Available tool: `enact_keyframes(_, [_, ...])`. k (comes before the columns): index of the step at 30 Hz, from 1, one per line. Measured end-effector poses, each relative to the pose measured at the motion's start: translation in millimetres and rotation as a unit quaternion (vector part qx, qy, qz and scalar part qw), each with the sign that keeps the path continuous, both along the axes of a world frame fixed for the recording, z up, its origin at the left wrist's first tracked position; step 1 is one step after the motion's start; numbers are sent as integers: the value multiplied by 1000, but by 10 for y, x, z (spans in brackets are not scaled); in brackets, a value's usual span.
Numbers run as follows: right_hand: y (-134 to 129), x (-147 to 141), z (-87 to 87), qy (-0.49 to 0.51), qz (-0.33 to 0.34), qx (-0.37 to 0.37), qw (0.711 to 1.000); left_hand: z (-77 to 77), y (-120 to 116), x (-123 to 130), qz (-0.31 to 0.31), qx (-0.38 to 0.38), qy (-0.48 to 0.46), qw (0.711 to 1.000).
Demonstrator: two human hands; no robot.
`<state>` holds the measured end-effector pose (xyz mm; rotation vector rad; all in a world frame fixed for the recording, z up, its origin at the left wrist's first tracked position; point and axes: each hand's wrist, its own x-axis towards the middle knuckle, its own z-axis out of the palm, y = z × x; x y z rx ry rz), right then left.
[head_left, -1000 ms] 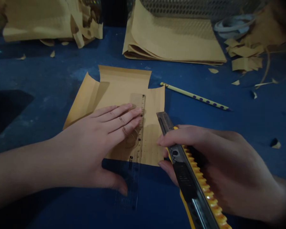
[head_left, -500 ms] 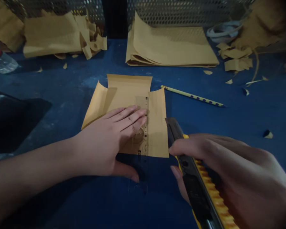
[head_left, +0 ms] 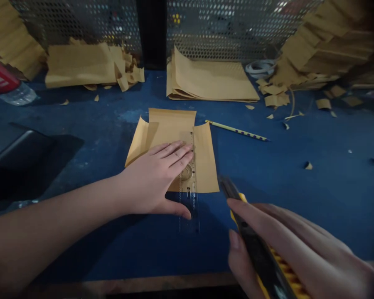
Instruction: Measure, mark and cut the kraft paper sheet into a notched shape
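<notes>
A brown paper piece (head_left: 205, 166) with creased, raised flaps lies on the blue table. Across it, and past its near edge, runs a clear ruler (head_left: 191, 182). My left hand (head_left: 156, 178) lies flat on ruler and paper, fingers spread and thumb apart. On the right, my right hand (head_left: 286, 245) is closed around a yellow and black utility knife (head_left: 255, 245). The knife's blade points up and left, just right of the paper's near right corner. Its tip is slightly blurred.
Beyond the paper lies a yellow pencil (head_left: 237, 130). Folded brown sheets (head_left: 212, 81), more brown paper (head_left: 77, 64) and scraps (head_left: 276, 99) line the back. At the left are a bottle (head_left: 18, 93) and a dark object (head_left: 21, 162). The table's front edge (head_left: 137, 284) shows below.
The view has shifted, showing more of the mesh and the table's front edge. My right hand and the knife sit slightly lower in view. My left hand still presses on the ruler.
</notes>
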<state>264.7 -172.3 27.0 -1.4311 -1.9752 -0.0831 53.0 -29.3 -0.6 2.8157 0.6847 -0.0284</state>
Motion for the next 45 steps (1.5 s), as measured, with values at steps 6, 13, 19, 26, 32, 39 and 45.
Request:
enact_keyframes(6, [62,-172,-81,-39,17,-4,999,14,-6,17,1,-1,-5,1000])
enact_keyframes(13, [108,-179,-157,-29,17,-14,999,-6,2,4,-5,0,-11,1000])
enact_keyframes(19, [122,-165,-152,-28,16,-26,999,-9,6,6,-2,-8,-10,1000])
enact_keyframes(26, [100,-176,-165,-23,13,-36,999,-13,8,8,-3,-6,-16,1000])
enact_keyframes(32, [89,-157,-170,-31,5,-26,999,-27,8,1,-3,-8,-19,1000])
enact_keyframes(39, [98,-161,-187,-25,0,1,1000,-11,10,-14,5,-27,-21,999])
enact_keyframes(45, [98,-166,-200,-23,22,23,999,18,-2,-21,6,-31,-33,999])
